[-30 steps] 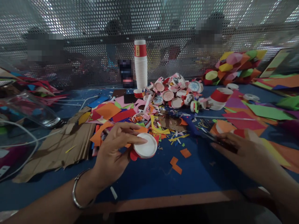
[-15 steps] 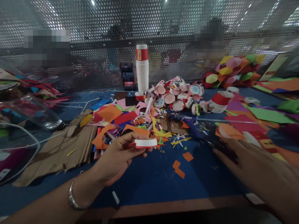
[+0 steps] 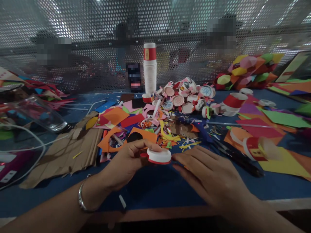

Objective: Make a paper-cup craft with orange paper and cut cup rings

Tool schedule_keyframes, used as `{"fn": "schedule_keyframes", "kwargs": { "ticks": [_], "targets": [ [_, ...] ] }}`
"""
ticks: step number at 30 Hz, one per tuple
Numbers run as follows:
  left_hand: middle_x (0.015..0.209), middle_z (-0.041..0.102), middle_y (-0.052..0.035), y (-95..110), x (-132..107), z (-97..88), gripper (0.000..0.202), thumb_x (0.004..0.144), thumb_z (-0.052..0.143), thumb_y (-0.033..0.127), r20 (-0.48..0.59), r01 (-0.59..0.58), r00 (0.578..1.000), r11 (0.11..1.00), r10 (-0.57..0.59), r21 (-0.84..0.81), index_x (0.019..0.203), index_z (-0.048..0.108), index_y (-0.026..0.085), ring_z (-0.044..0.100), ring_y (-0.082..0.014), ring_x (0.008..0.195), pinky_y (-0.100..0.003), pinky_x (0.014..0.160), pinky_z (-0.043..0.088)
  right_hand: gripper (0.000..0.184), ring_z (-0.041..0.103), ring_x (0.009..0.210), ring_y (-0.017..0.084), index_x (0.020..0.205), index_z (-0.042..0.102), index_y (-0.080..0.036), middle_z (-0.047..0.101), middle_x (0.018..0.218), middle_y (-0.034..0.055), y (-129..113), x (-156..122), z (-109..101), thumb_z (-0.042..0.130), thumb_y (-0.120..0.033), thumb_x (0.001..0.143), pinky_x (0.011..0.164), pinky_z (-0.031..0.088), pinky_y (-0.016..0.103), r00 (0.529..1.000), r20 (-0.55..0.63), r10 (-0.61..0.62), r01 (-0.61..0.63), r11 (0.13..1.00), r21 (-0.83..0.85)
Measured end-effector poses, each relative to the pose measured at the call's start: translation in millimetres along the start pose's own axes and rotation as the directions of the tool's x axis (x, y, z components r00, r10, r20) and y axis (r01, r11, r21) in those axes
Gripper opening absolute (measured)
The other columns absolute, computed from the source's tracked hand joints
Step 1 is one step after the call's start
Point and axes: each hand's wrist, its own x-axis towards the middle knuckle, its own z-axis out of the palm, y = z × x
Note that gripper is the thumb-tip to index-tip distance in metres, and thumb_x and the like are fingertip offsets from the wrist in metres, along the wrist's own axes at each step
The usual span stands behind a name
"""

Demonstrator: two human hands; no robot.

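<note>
My left hand pinches a cut-off paper cup base, white with a red lower edge, between thumb and fingers. Its rim side faces up toward me at a slant. My right hand is at the right edge of the cup base, fingers stretched out and thumb below; whether the fingertips touch it I cannot tell. Nothing shows in that hand. Dark-handled scissors lie on the blue table to the right of my right hand.
Paper scraps cover the middle. Behind them are a heap of cup bases and a tall cup stack. Cardboard and a clear container lie left; a red-banded cup piece and coloured paper lie right.
My right hand has let go of the scissors and moved left to the cup base. My left hand has shifted slightly right and tilted the cup base.
</note>
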Motion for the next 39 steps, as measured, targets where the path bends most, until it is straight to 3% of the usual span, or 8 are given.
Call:
{"fn": "schedule_keyframes", "kwargs": {
  "ticks": [4, 8, 12, 26, 32, 39],
  "targets": [
    [0.099, 0.083, 0.0002, -1, 2, -3.3, 0.029, 0.074, 0.09, 0.005, 0.001, -0.022, 1.0, 0.999, 0.022, 0.046, 0.096, 0.085, 0.023, 0.075, -0.0117, 0.092, -0.018, 0.085, 0.056, 0.015, 0.074, 0.075, 0.021, 0.105, 0.07, -0.012, 0.079, 0.088, 0.0078, 2, -2, 8, 0.055, -0.009, 0.104, 0.069, 0.059, 0.035, 1.0, -0.012, -0.008, 0.009, 0.998, 0.068],
    [0.112, 0.082, 0.0004, 4, 0, -0.8, 0.038, 0.081, 0.089, 0.012, -0.018, -0.034, 0.999, 0.998, 0.035, 0.057, 0.114, 0.083, 0.03, 0.074, -0.0113, 0.098, -0.018, 0.087, 0.055, 0.014, 0.074, 0.078, 0.02, 0.103, 0.069, -0.014, 0.078, 0.088, 0.0065, 2, -3, 11, 0.056, -0.01, 0.104, 0.072, 0.059, 0.032, 0.999, -0.017, 0.034, -0.032, 0.993, 0.113],
    [0.11, 0.081, -0.0024, 8, -5, 4.1, 0.048, 0.078, 0.093, 0.017, 0.01, 0.003, 1.0, 1.0, -0.003, -0.02, 0.122, 0.081, 0.029, 0.073, -0.0141, 0.1, -0.019, 0.087, 0.055, 0.013, 0.073, 0.078, 0.02, 0.103, 0.067, -0.017, 0.077, 0.09, 0.0056, 4, -3, 12, 0.056, -0.011, 0.103, 0.072, 0.058, 0.032, 0.997, 0.002, 0.076, -0.076, 0.988, 0.133],
    [0.11, 0.081, -0.0025, 3, -10, 10.7, 0.048, 0.076, 0.097, 0.026, -0.027, 0.031, 0.999, 0.997, -0.033, -0.078, 0.121, 0.08, 0.028, 0.073, -0.0115, 0.095, -0.019, 0.086, 0.057, 0.02, 0.071, 0.077, 0.019, 0.104, 0.069, -0.018, 0.075, 0.089, 0.0038, 1, -5, 16, 0.052, -0.008, 0.1, 0.067, 0.056, 0.031, 0.995, 0.01, 0.1, -0.101, 0.984, 0.145],
    [0.11, 0.081, -0.0035, 6, -11, 11.3, 0.05, 0.076, 0.096, 0.023, 0.017, 0.051, 0.999, 0.991, -0.049, -0.121, 0.123, 0.079, 0.027, 0.074, -0.0129, 0.097, -0.018, 0.086, 0.058, 0.019, 0.071, 0.078, 0.017, 0.105, 0.069, -0.02, 0.074, 0.089, 0.0033, -1, -1, 14, 0.055, -0.007, 0.101, 0.069, 0.056, 0.029, 0.987, 0.0, 0.16, -0.155, 0.951, 0.267],
    [0.112, 0.078, -0.003, 13, -8, 8.6, 0.05, 0.078, 0.094, 0.018, 0.158, 0.03, 0.987, 0.992, -0.01, -0.124, 0.124, 0.079, 0.031, 0.073, -0.0142, 0.098, -0.022, 0.09, 0.06, 0.02, 0.07, 0.075, 0.014, 0.1, 0.068, -0.023, 0.072, 0.085, 0.0007, -3, 2, 11, 0.055, -0.007, 0.1, 0.066, 0.054, 0.025, 0.978, -0.003, 0.211, -0.193, 0.899, 0.394]
  ]
}}
